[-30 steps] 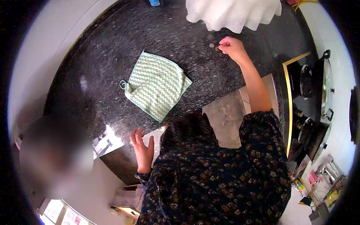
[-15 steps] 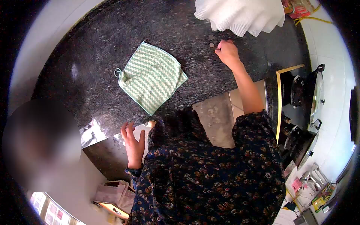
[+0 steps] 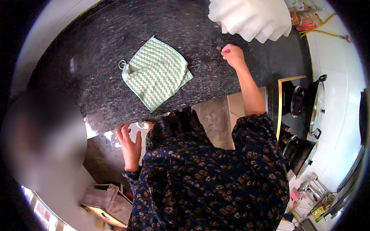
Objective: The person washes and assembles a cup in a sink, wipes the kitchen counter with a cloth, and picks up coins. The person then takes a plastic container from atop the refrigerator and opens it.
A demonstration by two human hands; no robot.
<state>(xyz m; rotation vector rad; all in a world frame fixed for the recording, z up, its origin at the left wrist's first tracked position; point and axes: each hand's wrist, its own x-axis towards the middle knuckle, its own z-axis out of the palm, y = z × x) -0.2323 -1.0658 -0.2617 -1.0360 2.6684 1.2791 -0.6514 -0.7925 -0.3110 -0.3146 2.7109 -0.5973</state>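
Note:
My right hand [image 3: 233, 56] rests low over the dark speckled countertop [image 3: 96, 50], its fingers curled together in a pinch. Whatever may be between the fingertips is hidden. Right beside those fingertips lies a small round disc, like a coin [image 3: 218, 48]. My left hand [image 3: 130, 144] hangs in front of the counter's near edge, fingers apart and holding nothing. Between the two hands, a green-and-white zigzag cloth [image 3: 158, 73] with a hanging loop is spread on the counter, one corner folded, and neither hand touches it.
A white pleated cover [image 3: 252, 19] stands at the far right. Pots with glass lids [image 3: 317, 107] sit on a stove along the right wall. Several utensils [image 3: 308, 192] lie at lower right. A blurred round shape [image 3: 42, 138] fills the left side. A box [image 3: 108, 204] stands below.
The camera view has shifted slightly. My right hand stays beside the disc with its fingers curled in. My left hand remains spread, and the cloth has not visibly moved on the counter.

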